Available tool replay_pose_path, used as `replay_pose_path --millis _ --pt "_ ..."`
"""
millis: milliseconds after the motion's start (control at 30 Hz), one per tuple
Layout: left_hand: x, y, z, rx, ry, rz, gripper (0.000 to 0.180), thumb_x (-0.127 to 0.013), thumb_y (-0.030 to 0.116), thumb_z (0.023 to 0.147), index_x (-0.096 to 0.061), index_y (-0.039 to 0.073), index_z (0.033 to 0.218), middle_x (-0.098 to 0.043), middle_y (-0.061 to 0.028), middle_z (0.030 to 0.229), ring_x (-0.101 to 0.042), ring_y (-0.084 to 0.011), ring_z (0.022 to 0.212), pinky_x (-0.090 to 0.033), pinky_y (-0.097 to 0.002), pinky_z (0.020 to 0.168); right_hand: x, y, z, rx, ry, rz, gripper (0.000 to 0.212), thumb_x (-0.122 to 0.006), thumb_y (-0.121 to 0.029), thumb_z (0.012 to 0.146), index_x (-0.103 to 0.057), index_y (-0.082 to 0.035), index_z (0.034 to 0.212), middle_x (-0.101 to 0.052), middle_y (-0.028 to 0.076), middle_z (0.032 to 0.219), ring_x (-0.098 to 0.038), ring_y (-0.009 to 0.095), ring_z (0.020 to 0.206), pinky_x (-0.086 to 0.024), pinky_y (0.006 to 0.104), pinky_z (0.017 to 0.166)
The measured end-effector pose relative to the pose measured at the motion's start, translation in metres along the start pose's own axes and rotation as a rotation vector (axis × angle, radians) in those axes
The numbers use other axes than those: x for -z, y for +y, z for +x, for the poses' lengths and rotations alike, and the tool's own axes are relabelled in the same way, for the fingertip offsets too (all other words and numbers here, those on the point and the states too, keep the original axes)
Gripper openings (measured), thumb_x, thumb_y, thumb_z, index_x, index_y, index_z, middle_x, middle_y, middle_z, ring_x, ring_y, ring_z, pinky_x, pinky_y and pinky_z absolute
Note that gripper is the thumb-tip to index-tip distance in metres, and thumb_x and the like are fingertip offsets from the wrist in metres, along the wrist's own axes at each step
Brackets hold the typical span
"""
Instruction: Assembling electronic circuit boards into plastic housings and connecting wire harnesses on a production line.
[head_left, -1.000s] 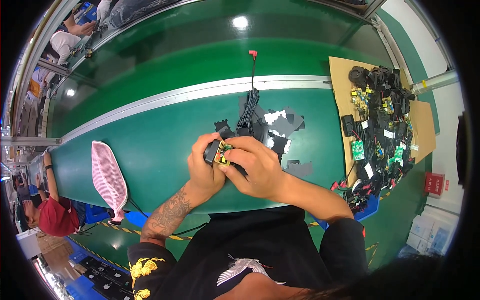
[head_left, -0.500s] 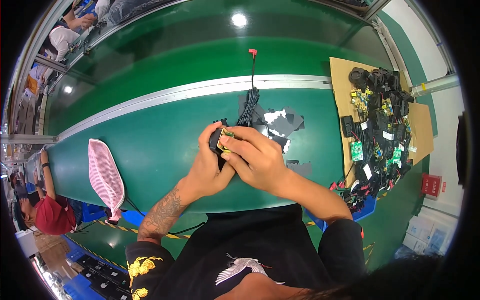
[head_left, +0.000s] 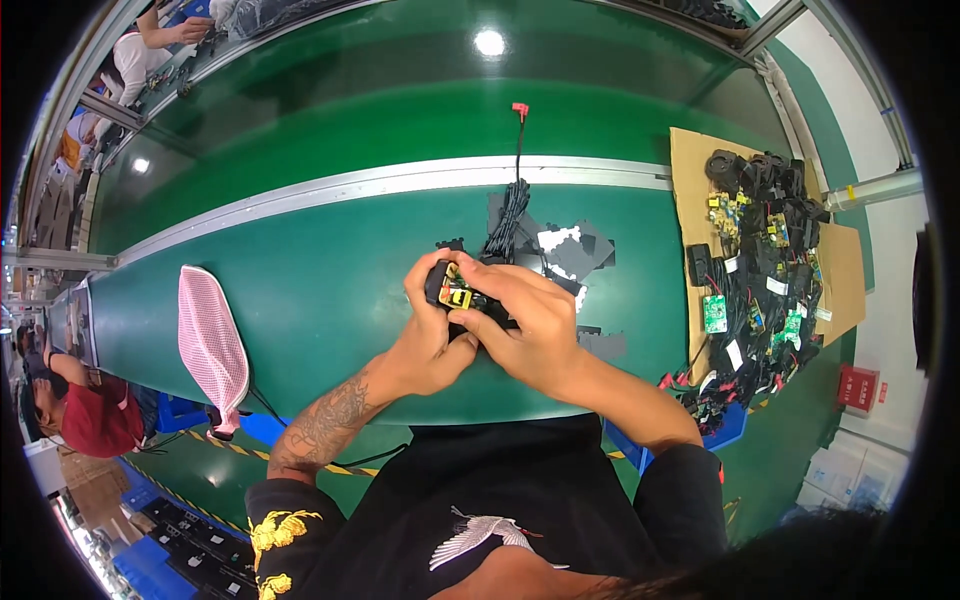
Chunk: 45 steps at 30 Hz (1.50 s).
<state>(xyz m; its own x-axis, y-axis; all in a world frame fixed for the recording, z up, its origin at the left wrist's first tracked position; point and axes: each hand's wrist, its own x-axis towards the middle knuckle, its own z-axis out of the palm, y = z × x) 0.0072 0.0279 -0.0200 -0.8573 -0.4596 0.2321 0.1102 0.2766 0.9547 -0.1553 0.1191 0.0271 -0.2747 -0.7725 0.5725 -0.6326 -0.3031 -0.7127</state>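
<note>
Between my hands, over the middle of the green table, is a black power adapter housing (head_left: 435, 283) with a circuit board (head_left: 456, 295) showing yellow parts at its open side. My left hand (head_left: 425, 345) is closed around the housing from the left. The right hand (head_left: 535, 325) pinches at the board's right side, thumb below and fingers above; its fingertips partly hide the board. Just beyond my hands lies a bundled black cable (head_left: 508, 225), its red plug (head_left: 520, 108) reaching past the metal rail. I cannot tell whether the cable joins this adapter.
Dark and white cut insulating sheets (head_left: 575, 255) lie scattered right of the cable. Cardboard (head_left: 845, 280) at the right bears a heap of adapters, cables and a green circuit board (head_left: 714, 314). A pink mesh item (head_left: 212, 340) stands at left. Other people (head_left: 100, 420) work farther left.
My right fingers have shifted right and more of the circuit board shows now. My left hand keeps its hold on the housing. The whole view has shifted slightly.
</note>
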Motion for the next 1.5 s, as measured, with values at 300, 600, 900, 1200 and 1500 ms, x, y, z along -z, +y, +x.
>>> replay_pose_path --millis 300,600,900,1200,1500 --pt "0.000 -0.003 -0.001 -0.011 0.008 0.125 0.095 -0.056 0.000 0.087 0.006 0.001 0.160 -0.042 -0.0276 0.145 -0.053 -0.0348 0.132 -0.041 -0.0485 0.116 -0.006 0.010 -0.004 0.179 0.019 -0.126 0.052 -0.090 -0.001 0.072 -0.074 0.003 0.121 -0.079 0.019 0.119 -0.078 0.033 0.095 -0.064 0.0387 0.078" --pt "0.003 0.009 0.013 -0.008 0.377 -0.228 0.057 -0.066 0.036 0.108 -0.041 0.003 0.148 -0.058 -0.0093 0.126 -0.060 -0.0142 0.103 -0.053 -0.0313 0.092 0.004 -0.009 0.000 0.097 -0.177 -0.124 0.066 -0.078 -0.016 0.080 -0.065 -0.006 0.144 -0.054 0.015 0.155 -0.054 0.036 0.121 -0.052 0.0456 0.101" --pt "0.049 0.040 0.078 -0.082 0.406 -0.035 0.044 -0.056 0.037 0.113 -0.052 0.000 0.135 -0.070 -0.0144 0.099 -0.062 -0.0154 0.075 -0.052 -0.0302 0.069 0.033 -0.010 0.010 0.014 0.036 0.085 0.062 -0.073 -0.006 0.080 -0.066 -0.008 0.141 -0.057 0.016 0.145 -0.056 0.037 0.120 -0.049 0.0460 0.105" --pt "0.248 -0.038 0.280 0.372 0.450 0.220 0.048 -0.075 0.055 0.099 -0.071 0.008 0.103 -0.078 -0.0054 0.098 -0.065 -0.0104 0.073 -0.047 -0.0264 0.065 0.030 0.010 -0.002 0.091 0.082 0.004 0.072 -0.076 -0.009 0.081 -0.053 -0.004 0.148 -0.058 0.020 0.142 -0.058 0.042 0.125 -0.050 0.0518 0.105" --pt "0.416 -0.198 0.321 0.182 0.622 0.806 0.049 -0.080 0.049 0.095 -0.081 0.001 0.102 -0.078 -0.0088 0.080 -0.072 -0.0162 0.075 -0.053 -0.0373 0.071 0.011 0.013 -0.012 0.362 0.006 -0.189 0.048 -0.075 -0.013 0.078 -0.067 -0.005 0.125 -0.059 0.016 0.136 -0.059 0.035 0.120 -0.052 0.0464 0.096"
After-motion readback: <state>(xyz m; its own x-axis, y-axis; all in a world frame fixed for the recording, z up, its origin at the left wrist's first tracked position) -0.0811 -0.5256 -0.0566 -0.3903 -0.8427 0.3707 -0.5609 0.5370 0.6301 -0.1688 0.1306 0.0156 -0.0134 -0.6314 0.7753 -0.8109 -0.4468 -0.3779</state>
